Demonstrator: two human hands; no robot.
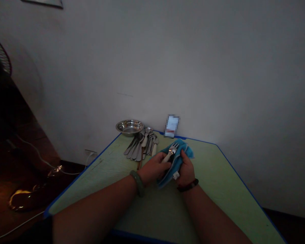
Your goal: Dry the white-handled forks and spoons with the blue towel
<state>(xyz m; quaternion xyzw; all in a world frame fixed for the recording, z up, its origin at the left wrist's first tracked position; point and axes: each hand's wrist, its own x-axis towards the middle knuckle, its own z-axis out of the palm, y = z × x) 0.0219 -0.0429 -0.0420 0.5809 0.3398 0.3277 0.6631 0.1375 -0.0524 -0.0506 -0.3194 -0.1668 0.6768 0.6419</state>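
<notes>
A fork (172,151) with metal tines and a pale handle is gripped by my left hand (155,166), its tines pointing up and away from me. Behind and beneath the fork spreads a blue cloth (177,164) with a white tag. My right hand (187,168) is closed on the cloth's right side, thumb on top. Left of my hands lies a pile of metal cutlery (136,152), some pieces with pale handles, and a brown stick-like piece (140,162) points toward me.
A shiny metal bowl (129,127) stands at the table's back left corner. A phone (171,126) leans on the wall behind the green table (218,189), which has a blue edge. To the left are a fan (1,54) and a white cable (38,156).
</notes>
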